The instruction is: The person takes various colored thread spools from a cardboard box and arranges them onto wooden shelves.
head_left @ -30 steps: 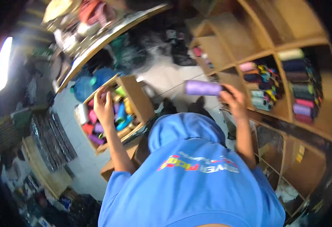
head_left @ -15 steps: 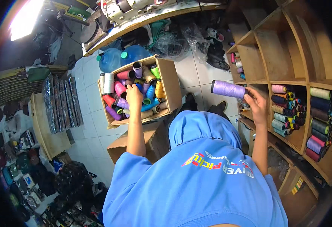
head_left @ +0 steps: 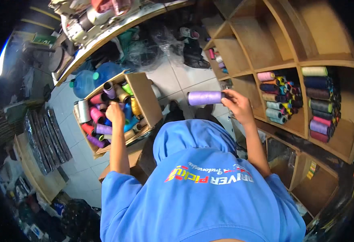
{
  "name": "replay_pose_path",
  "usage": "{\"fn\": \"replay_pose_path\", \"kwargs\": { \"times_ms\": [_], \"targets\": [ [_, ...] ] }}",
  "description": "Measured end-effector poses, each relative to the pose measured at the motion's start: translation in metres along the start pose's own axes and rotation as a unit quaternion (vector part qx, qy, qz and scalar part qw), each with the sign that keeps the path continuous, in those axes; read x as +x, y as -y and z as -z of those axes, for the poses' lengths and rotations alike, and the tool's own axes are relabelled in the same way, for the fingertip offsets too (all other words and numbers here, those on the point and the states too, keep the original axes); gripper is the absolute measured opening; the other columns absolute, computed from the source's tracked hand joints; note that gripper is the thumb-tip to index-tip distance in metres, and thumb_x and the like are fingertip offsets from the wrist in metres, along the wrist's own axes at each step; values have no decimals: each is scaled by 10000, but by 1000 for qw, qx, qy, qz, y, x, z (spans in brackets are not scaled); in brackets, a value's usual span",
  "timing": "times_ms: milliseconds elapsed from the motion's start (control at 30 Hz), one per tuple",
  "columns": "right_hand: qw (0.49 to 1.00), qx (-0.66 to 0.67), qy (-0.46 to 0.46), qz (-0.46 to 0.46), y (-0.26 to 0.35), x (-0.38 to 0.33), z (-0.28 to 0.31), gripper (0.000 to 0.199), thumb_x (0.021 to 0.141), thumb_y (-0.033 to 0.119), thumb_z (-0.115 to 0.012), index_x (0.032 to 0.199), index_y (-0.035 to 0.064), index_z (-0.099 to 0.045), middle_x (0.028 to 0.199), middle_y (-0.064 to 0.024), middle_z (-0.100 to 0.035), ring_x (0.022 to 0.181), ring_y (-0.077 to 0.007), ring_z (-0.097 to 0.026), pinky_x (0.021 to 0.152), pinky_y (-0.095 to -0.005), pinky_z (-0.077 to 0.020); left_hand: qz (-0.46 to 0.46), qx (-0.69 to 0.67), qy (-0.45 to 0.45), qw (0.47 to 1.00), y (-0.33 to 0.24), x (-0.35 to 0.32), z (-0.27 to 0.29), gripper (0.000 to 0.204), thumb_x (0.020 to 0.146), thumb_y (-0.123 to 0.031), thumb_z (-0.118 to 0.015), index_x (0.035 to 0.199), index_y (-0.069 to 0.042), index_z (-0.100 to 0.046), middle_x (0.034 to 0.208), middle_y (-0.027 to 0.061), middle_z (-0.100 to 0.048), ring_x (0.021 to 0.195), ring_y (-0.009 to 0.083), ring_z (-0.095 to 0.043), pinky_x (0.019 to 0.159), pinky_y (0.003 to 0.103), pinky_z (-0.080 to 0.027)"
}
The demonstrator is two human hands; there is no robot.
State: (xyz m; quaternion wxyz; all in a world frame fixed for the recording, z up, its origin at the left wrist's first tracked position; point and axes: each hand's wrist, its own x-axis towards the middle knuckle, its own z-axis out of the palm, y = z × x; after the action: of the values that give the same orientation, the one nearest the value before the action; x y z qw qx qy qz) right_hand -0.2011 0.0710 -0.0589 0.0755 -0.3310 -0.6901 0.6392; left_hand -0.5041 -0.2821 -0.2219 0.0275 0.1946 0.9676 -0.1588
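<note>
Pale tiles with thin dark joints cover the floor [head_left: 167, 76], reaching toward the left edge of a brown wooden shelving unit [head_left: 326, 63] divided into box-shaped compartments. Below its lower edge are more wooden compartments [head_left: 318, 195]. Beyond its upper left corner, across the floor, stands a wood-edged table [head_left: 118, 34]; farther left, a white light [head_left: 0, 64] glares.

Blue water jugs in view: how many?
2 clearly visible, side by side just beyond the open cardboard box: left jug, right jug. Others could be hidden under the workbench.
</note>
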Motion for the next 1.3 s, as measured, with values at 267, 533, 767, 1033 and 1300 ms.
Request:
{"fn": "replay_pose_path", "kwargs": {
  "times_ms": [267,533,767,1033,1300],
  "targets": [
    [999,9,-41,-26,-22,-10,19,336,808,151,-659,1075,-38,-583,893,-61,-622,783,-102,-582,703,-225,-463,99,-70,-47,992,-6,-27,76,367,721,-123,-644,1026,-50,-452,922,206,-535,859,373,-579,699,435,-508],
    [998,-46,-16,-49,-22,3,32,334,832,131,-634,1107,-45,-557,907,-77,-620,795,-108,-582,692,-225,-464,167,-462,-60,869,23,-47,128,553,615,-133,-778,1047,-15,-455,1023,150,-575,950,273,-580,817,361,-470],
    [994,-89,-59,-26,-21,36,59,321,830,123,-639,1098,-38,-565,924,-65,-614,808,-103,-578,693,-224,-458,47,-750,-30,659,-44,-35,191,527,652,-1,-741,1086,-58,-446,1060,44,-510,969,149,-539,838,279,-455],
    [962,-230,-147,-26,-96,118,98,345,791,211,-668,1044,-13,-599,898,-150,-665,830,-207,-646,723,-297,-485,-21,-834,103,542,-225,9,182,570,653,-14,-717,1148,-82,-442,1062,63,-489,956,148,-546,836,287,-469],
    [852,-411,-324,-17,-268,280,136,306,774,229,-637,985,11,-603,887,-171,-629,820,-325,-604,736,-391,-463,90,-897,229,368,-397,39,-6,553,710,-93,-678,1214,-62,-454,1057,55,-515,940,144,-517,831,288,-430]
  ]
}}
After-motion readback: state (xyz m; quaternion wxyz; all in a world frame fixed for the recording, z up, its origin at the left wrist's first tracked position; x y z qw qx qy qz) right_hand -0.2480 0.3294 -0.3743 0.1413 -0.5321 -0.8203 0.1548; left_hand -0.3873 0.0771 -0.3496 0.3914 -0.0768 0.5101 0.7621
